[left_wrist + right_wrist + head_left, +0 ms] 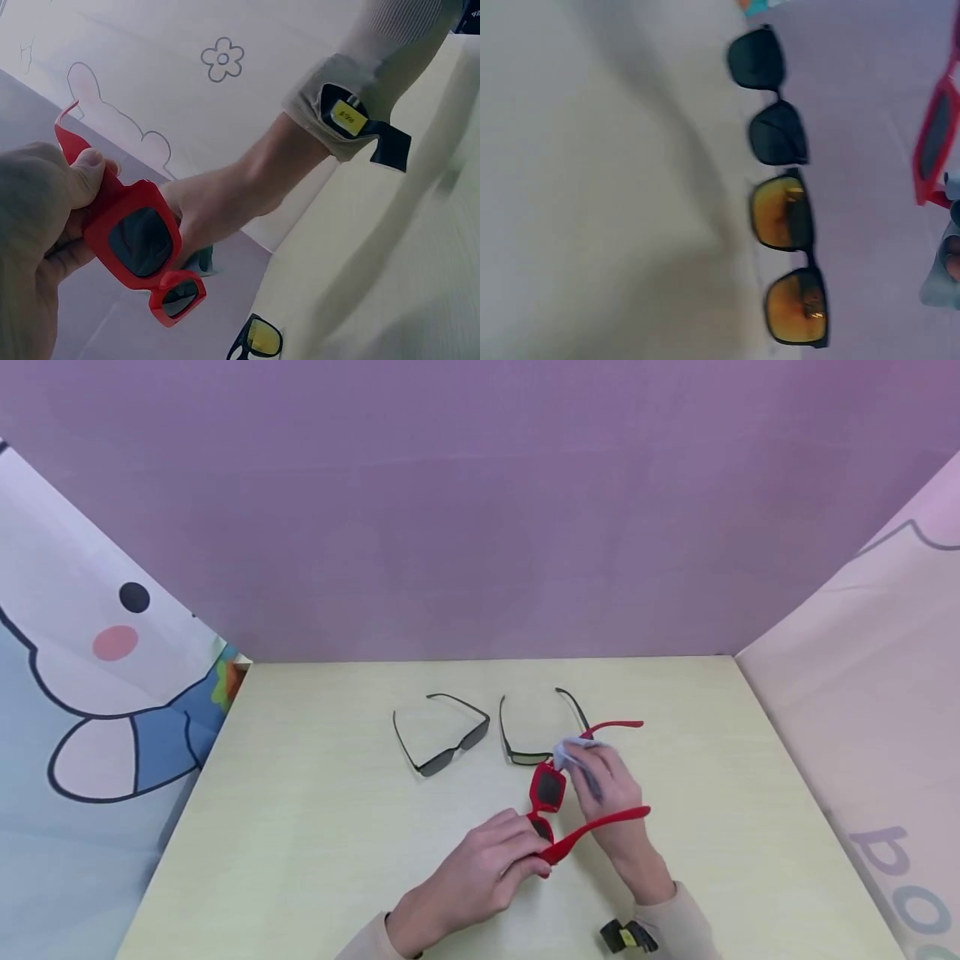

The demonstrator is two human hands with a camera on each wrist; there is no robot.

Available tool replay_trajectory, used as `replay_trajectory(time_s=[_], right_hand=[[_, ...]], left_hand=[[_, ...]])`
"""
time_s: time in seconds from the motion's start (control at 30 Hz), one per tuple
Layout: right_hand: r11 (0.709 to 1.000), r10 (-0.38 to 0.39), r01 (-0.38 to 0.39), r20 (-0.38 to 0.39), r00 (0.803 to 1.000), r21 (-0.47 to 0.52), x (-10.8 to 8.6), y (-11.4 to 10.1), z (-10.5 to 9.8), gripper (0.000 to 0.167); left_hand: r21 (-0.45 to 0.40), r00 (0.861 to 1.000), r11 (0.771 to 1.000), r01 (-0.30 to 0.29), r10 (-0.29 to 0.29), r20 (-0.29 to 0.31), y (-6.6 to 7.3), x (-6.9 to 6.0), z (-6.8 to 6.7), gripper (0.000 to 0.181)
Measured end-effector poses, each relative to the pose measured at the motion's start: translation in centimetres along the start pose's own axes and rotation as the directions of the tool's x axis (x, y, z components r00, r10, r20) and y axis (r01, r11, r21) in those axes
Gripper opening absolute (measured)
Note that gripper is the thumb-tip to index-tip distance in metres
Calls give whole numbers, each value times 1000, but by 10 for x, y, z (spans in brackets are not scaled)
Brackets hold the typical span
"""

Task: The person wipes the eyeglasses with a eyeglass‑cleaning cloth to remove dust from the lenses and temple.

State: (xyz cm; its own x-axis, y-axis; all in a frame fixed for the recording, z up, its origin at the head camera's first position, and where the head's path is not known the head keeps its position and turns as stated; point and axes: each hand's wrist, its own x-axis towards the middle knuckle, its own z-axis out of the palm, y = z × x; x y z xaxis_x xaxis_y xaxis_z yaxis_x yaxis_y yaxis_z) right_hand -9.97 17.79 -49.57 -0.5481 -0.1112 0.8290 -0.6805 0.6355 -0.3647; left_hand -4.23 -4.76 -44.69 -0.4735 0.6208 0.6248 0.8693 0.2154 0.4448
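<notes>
Above the table, red-framed sunglasses [549,787] with dark lenses are held with both temples spread toward the right. My left hand [486,870] grips them at the near hinge, thumb and fingers around the frame corner. In my right hand [617,793] is a pale blue cloth [570,754], pinched at the far end of the red frame beside the hinge. The left wrist view shows the red sunglasses [141,240] from the front, the right hand [217,210] partly behind them. At the right wrist view's edge appears a piece of the cloth [939,281]; most of that hand is out of frame.
Black sunglasses with dark lenses [437,763] lie unfolded on the table [300,827]. Beside them lies a black pair with yellow-orange lenses [529,759], partly behind the cloth and right hand. A black strap with a yellow label [628,936] hangs at the right sleeve.
</notes>
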Motion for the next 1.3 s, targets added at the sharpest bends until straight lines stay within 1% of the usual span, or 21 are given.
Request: replay_trajectory(time_s=[0.07, 0.13, 0.23, 0.33, 0.4, 0.43, 0.5, 0.57, 0.63, 0.7, 0.8, 0.9, 0.97, 1.03, 1.07, 1.1, 1.17, 1.2, 1.23, 1.27, 1.3], right_hand=[[1000, 9, -9, 38, 999, -7, -2, -1, 0, 38], [1000, 6, -6, 9, 1000, -8, 1, 1, -1, 37], [1000, -12, 10, -95, 995, -20, 13, 6, -7, 35], [1000, -16, 10, -236, 972, -27, 28, 7, -13, 33], [1000, -3, -5, -335, 942, -23, 37, 4, -17, 33], [1000, 10, -16, -386, 922, -13, 40, 1, -19, 31], [998, 64, -57, -487, 871, 29, 46, -4, -22, 24], [986, 163, -120, -553, 817, 114, 46, -6, -23, 18], [954, 295, -207, -555, 777, 218, 41, -5, -24, 18], [892, 443, -318, -480, 757, 321, 32, -1, -24, 21], [791, 600, -495, -293, 745, 360, 15, 4, -20, 23], [703, 680, -614, -85, 728, 360, 1, 6, -15, 23], [632, 716, -679, 53, 696, 372, -5, 5, -11, 25], [538, 736, -735, 195, 648, 411, -9, 3, -8, 28], [483, 736, -757, 265, 623, 440, -10, 2, -7, 29], [424, 731, -781, 335, 594, 459, -11, 1, -6, 30], [289, 711, -811, 453, 538, 509, -11, 0, -5, 28], [227, 696, -818, 500, 516, 528, -11, -1, -5, 27], [165, 683, -821, 537, 495, 547, -10, -1, -6, 25], [119, 671, -819, 563, 483, 561, -9, -1, -7, 23], [89, 660, -811, 575, 483, 578, -7, -1, -9, 22]], left_hand=[[5, 1000, 1000, 8, -8, 6, 0, -1, 0, 6], [14, 1000, 1000, 13, -13, 9, 0, -2, 0, 6], [31, 1000, 999, 20, -20, 12, 0, -4, 0, 5], [43, 999, 999, 30, -30, 14, 0, -6, -1, 5], [48, 999, 998, 35, -36, 16, 0, -6, -1, 6], [44, 999, 998, 40, -41, 15, 0, -6, -2, 6], [50, 999, 998, 41, -42, 10, 0, -6, -2, 6], [46, 999, 998, 44, -45, 5, -1, -6, -2, 6], [45, 999, 998, 42, -42, 1, -1, -7, -2, 6], [49, 999, 998, 37, -37, 0, -1, -8, -2, 6], [44, 999, 998, 38, -38, 1, -1, -9, -1, 6], [42, 999, 998, 38, -38, 1, -1, -9, -1, 7], [41, 999, 998, 37, -37, 1, -1, -9, 0, 8], [43, 999, 998, 36, -36, 0, -1, -9, 0, 8], [41, 999, 998, 38, -38, -1, -1, -9, 0, 9], [38, 999, 998, 40, -40, 0, -1, -9, 0, 8], [28, 999, 999, 43, -43, 6, -1, -9, -1, 7], [23, 999, 999, 43, -44, 10, -1, -9, -1, 6], [21, 999, 999, 41, -41, 14, -1, -9, -1, 6], [17, 999, 999, 39, -40, 18, -1, -10, -1, 5], [14, 999, 999, 36, -36, 22, -1, -10, -2, 5]])
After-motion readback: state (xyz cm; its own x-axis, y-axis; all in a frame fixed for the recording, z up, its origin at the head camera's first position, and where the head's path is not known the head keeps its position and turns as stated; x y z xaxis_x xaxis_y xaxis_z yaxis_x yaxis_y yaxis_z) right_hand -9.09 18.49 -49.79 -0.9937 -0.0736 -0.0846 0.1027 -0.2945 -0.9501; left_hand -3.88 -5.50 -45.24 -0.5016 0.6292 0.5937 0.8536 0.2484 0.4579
